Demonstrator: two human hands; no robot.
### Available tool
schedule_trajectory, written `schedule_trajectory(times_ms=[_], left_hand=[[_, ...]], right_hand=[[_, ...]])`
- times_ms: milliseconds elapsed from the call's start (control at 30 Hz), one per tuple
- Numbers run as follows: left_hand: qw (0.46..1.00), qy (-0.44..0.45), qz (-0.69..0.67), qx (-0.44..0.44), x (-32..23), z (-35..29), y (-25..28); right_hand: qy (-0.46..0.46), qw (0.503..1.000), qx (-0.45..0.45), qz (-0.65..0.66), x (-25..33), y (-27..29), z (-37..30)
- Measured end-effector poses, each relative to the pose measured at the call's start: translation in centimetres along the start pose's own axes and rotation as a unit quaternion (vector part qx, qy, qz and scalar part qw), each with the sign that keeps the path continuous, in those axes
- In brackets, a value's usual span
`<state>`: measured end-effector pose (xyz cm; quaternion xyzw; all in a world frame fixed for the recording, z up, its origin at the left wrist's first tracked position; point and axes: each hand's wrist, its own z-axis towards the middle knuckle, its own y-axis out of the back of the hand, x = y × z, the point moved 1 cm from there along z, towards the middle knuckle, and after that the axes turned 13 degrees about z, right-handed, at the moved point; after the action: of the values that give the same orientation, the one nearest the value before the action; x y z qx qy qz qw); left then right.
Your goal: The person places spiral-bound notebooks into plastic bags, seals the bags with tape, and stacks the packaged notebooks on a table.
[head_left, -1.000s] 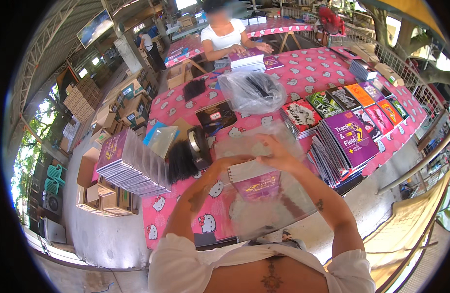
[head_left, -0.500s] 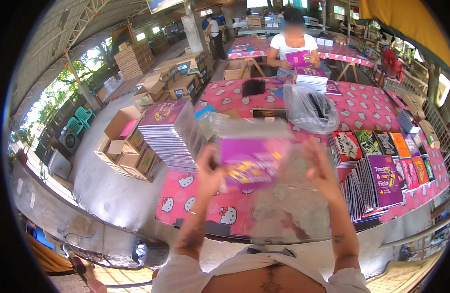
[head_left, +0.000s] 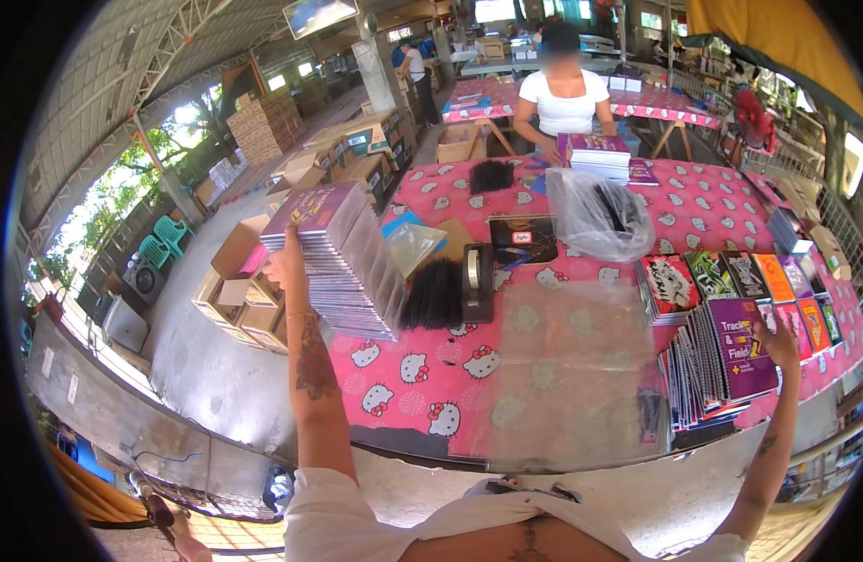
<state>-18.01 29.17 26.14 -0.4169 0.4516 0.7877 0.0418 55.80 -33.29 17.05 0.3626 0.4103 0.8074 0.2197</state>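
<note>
My left hand [head_left: 285,267] is at the near-left edge of a tall stack of purple spiral notebooks [head_left: 342,272]. Its thumb presses up by the top cover, and its fingers curl at the side, partly hidden. Clear plastic glints around the stack. Over on the right, my right hand [head_left: 778,343] grips the right edge of a purple notebook [head_left: 734,348], which leans at the front of a fanned row of spiral notebooks [head_left: 689,375]. Between my arms a clear plastic sheet [head_left: 572,375] lies flat on the pink patterned table [head_left: 408,370].
A black tape dispenser [head_left: 478,281] stands beside black bristly strands [head_left: 434,295]. Beyond are a crumpled clear bag [head_left: 600,215] and a dark tray [head_left: 523,241]. Colourful notebooks [head_left: 722,273] lie at right. A person [head_left: 564,103] stands across the table; cardboard boxes [head_left: 244,295] sit at left.
My left hand has carried a plastic-wrapped purple notebook bundle leftward to the tall stack. My right hand has moved right onto the fanned notebooks. The person opposite has lowered a purple notebook.
</note>
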Motion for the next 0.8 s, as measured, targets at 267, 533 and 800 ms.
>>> schedule_trajectory(times_ms=[267,533,800], left_hand=[[0.885,-0.355,-0.290,-0.079,-5.0,-27.6,-3.5],[0.503,-0.752,-0.292,0.311,-6.9,-63.3,-6.2],[0.398,-0.827,-0.271,0.290,-10.9,-68.6,-7.0]], right_hand=[[-0.111,0.920,0.265,0.268,-2.5,0.4,-0.5],[-0.080,0.943,0.282,0.157,1.9,1.0,0.5],[-0.295,0.782,0.354,0.419,-1.4,1.0,1.2]])
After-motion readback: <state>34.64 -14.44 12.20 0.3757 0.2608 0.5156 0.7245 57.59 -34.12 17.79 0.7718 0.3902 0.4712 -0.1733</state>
